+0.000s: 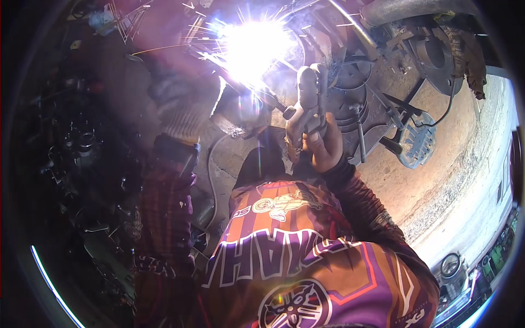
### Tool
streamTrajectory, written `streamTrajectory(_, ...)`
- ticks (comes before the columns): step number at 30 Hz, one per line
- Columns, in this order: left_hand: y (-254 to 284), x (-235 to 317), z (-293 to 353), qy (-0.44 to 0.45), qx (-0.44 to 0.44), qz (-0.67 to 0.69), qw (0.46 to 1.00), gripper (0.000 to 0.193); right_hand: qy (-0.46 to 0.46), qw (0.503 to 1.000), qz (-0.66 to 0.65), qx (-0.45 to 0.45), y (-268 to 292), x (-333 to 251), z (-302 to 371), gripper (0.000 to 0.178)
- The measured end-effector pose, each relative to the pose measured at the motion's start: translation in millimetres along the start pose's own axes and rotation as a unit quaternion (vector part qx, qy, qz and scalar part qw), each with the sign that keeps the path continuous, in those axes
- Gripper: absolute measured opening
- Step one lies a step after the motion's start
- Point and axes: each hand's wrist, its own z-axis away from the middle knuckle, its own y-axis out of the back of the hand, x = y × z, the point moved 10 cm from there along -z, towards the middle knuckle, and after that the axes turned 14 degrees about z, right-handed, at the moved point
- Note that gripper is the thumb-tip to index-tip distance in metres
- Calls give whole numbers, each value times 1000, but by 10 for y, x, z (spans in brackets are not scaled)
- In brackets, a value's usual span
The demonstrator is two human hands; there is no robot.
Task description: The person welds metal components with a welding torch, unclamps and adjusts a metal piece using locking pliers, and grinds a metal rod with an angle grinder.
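Note:
My right hand (pixel 326 146) is bare and closed around a worn, grey-brown welding electrode holder (pixel 310 98). A thin rod runs from the holder's upper end toward a blinding welding arc (pixel 251 49) that throws sparks. My left hand (pixel 188 95), in a pale glove with a ribbed cuff, lies left of the arc. Smoke and glare hide its fingers, so what it holds, if anything, does not show. Between the hands, under the glare, sits a brightly lit metal piece (pixel 236 112). A dark threaded or coiled rod (pixel 280 103) slants from it toward the holder.
Round metal discs (pixel 350 76) and bars lie right of the holder. Beyond them are a ring-shaped metal part (pixel 432 52) and a blue-grey slotted plate (pixel 416 143) on the floor. A thick pipe (pixel 418 11) crosses the upper right. Dark metal parts (pixel 85 142) crowd the left.

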Motion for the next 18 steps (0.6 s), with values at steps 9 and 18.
streamTrajectory(9, -5, -13, 27, 16, -9, 9, 1000, 83, 25, 995, -94, 4, 6, 0, 79, 36)
streamTrajectory(18, -54, -47, 3, 28, -14, 22, 999, 81, -25, 998, -15, 62, 104, 88, 115, 50)
